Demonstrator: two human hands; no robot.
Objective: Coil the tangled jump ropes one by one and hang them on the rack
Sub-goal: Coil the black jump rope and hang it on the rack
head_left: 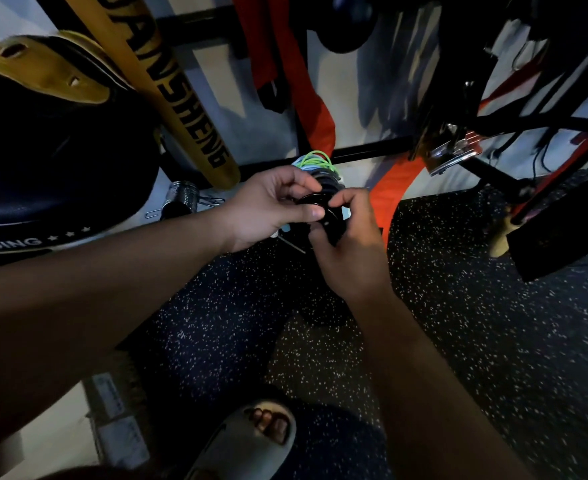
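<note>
Glossy rope coil (315, 201) pinched by left hand (264, 207), right hand (349, 247), speckled floor (476, 323)

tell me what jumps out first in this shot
Mid-frame, the left hand and right hand meet over the speckled floor, both gripping a black rope coil. At upper left a yellow bar with black lettering runs diagonally. Bright orange straps hang at top centre, with a green cord just behind the hands.
</note>
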